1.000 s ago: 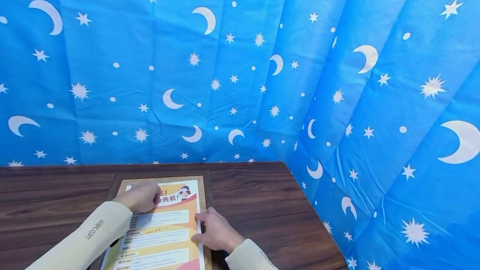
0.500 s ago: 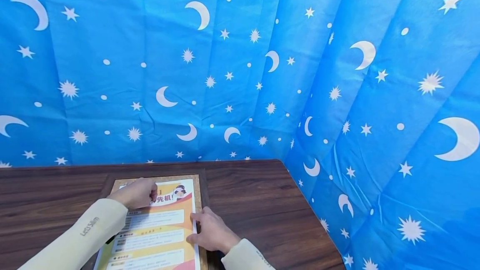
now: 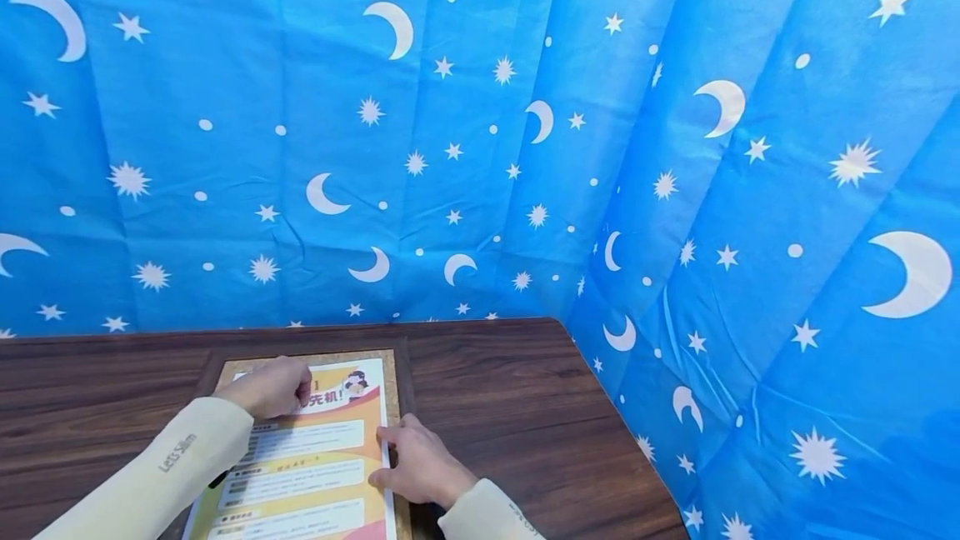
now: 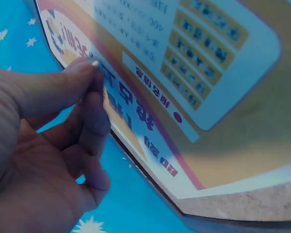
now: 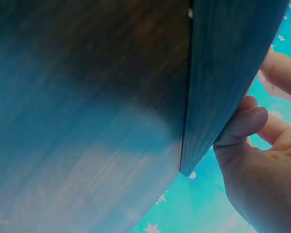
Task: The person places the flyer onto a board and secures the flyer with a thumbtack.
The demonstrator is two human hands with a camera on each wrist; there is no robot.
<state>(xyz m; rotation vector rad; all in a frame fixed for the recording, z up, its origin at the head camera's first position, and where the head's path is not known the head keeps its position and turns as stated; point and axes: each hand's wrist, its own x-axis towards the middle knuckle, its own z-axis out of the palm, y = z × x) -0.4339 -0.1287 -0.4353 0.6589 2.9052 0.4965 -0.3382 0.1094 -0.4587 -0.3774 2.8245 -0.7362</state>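
A printed poster [image 3: 300, 467] with orange and yellow bands lies over a cork board [image 3: 322, 355] in a dark wooden frame. My left hand [image 3: 270, 387] is over the poster's top part, covering some of its heading. In the left wrist view, thumb and forefinger pinch a small shiny thing [image 4: 95, 63] close against the poster; fingers hide most of it, and I cannot tell its kind. My right hand [image 3: 422, 461] rests at the poster's right edge, thumb and forefinger spread apart. The right wrist view shows this hand [image 5: 257, 150] beside the frame's side.
The board lies on a dark wood-grain table [image 3: 510, 407], whose right edge slants toward the front. Behind and to the right hangs a blue curtain [image 3: 450, 107] with white moons and stars. Pale sleeves [image 3: 176, 461] cover both forearms.
The whole scene has shifted slightly to the left in the head view. Both hands keep nearly the same places on the poster.
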